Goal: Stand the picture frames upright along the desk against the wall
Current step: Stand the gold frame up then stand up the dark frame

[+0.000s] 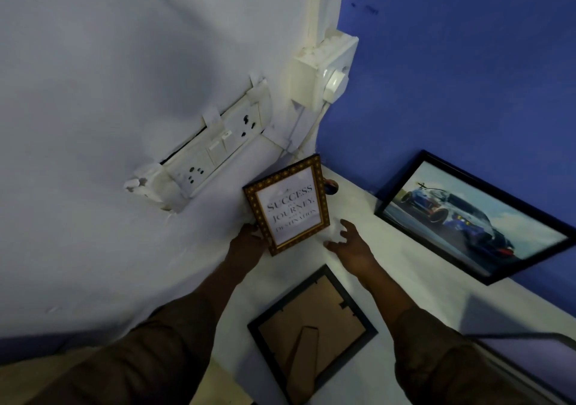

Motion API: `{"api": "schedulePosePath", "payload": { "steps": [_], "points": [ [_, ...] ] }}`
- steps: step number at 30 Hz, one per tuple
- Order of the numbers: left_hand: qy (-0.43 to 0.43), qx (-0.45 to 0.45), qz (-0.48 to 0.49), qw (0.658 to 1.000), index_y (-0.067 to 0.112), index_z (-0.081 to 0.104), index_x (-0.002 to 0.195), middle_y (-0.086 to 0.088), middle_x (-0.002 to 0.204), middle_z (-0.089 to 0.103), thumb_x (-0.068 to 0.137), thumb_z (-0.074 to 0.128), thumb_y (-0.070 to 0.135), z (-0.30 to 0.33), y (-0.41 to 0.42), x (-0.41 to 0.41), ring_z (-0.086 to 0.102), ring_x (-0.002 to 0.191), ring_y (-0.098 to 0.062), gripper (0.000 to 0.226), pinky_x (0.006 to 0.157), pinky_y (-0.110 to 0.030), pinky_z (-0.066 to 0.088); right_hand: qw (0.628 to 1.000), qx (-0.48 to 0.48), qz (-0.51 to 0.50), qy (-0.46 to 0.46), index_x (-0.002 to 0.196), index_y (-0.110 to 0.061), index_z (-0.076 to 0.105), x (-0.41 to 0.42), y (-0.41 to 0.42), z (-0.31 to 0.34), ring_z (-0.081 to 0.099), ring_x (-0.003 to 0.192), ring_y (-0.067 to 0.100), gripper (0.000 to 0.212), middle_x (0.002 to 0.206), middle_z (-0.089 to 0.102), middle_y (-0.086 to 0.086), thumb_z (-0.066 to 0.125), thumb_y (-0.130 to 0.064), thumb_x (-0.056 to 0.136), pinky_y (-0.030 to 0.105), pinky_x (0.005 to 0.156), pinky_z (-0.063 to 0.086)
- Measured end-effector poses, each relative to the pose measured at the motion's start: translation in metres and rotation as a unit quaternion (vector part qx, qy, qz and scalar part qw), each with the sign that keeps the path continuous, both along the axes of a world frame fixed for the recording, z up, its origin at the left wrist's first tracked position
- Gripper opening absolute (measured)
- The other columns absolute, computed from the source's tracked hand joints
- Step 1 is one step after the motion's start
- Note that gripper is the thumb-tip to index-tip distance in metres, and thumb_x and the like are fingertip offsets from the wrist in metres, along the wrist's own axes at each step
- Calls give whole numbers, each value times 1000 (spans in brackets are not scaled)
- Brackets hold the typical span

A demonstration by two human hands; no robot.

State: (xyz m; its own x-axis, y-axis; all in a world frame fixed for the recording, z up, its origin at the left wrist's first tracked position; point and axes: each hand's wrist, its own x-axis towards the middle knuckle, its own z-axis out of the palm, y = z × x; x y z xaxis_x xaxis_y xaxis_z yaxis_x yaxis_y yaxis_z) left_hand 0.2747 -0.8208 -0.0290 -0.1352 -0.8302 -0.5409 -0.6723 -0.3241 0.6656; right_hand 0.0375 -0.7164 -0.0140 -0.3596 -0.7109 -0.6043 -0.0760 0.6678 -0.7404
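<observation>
A small gold-patterned frame (288, 206) with a "Success is a journey" print stands upright in the desk corner, leaning towards the pale wall. My left hand (249, 239) grips its lower left edge. My right hand (347, 240) hovers just right of the frame with fingers spread, holding nothing. A black frame with a blue car picture (473, 217) leans upright against the blue wall on the right. Another black frame (311, 331) lies face down on the white desk (405, 283) between my forearms, its brown back and stand showing.
A loose switch-and-socket panel (205, 155) hangs off the pale wall above the gold frame. A white electrical box with a round plug (327, 77) sits at the wall corner, cables running down. A dark framed edge (530, 361) shows at the lower right.
</observation>
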Motion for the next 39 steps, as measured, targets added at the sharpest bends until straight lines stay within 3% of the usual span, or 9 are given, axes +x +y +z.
{"api": "schedulePosePath", "payload": {
  "steps": [4,9,12,15,23,27,30,35,39],
  "points": [
    [-29,31,-9,999,9,53,140,-15,137,62,92,68,38,-9,9,1,61,124,-34,59,103,-42,51,999,7,4,35,155,-24,35,6,31,8,52,134,28,75,149,51,10,75,-28,91,28,100,40],
    [-131,73,-172,974,6,39,151,-14,154,46,95,64,43,-27,54,15,45,140,-29,72,114,-34,39,990,98,3,103,155,-17,36,9,99,-9,55,131,32,77,147,54,16,72,-39,90,34,105,46],
    [-152,72,-234,958,5,51,135,-14,139,58,95,61,40,-41,84,28,56,126,-29,54,107,-36,46,974,181,-21,134,153,-19,36,13,141,-24,55,127,36,80,144,50,18,70,-46,86,47,103,52],
    [-186,46,-262,946,6,52,109,-15,120,64,92,60,38,-51,105,31,63,109,-30,37,93,-38,53,966,200,-14,161,150,-18,40,27,164,-30,58,124,37,72,142,49,18,66,-45,89,45,100,52],
    [-243,-110,-306,914,6,57,119,-15,112,63,99,48,14,-60,132,29,66,95,-32,23,76,-35,50,969,172,-34,176,139,-16,50,45,173,-32,60,115,37,50,138,43,16,63,-27,91,36,93,48],
    [-242,-167,-312,903,4,63,103,-16,89,67,87,67,6,-68,139,41,67,73,-31,16,59,-33,49,974,166,-44,148,136,-20,51,41,180,-32,62,112,33,53,133,47,14,70,-38,90,34,90,50],
    [-246,-172,-314,901,9,63,95,-12,85,65,86,73,13,-62,138,44,68,72,-31,14,46,-24,31,978,153,-40,135,109,-22,64,33,185,-39,68,97,25,41,112,65,10,70,-55,85,32,80,55],
    [-212,-208,-307,904,2,64,81,-14,69,60,78,80,7,-74,142,52,60,54,-31,17,50,-28,38,989,110,-62,78,89,-11,68,26,186,-28,67,82,20,27,89,73,7,67,-38,95,32,73,54],
    [-215,-198,-267,918,5,60,101,-12,94,61,96,60,22,-62,148,50,63,83,-30,18,65,-35,45,983,52,-160,-67,92,-7,64,31,181,-11,74,86,31,18,102,71,21,70,-23,96,42,69,65]
  ]
}}
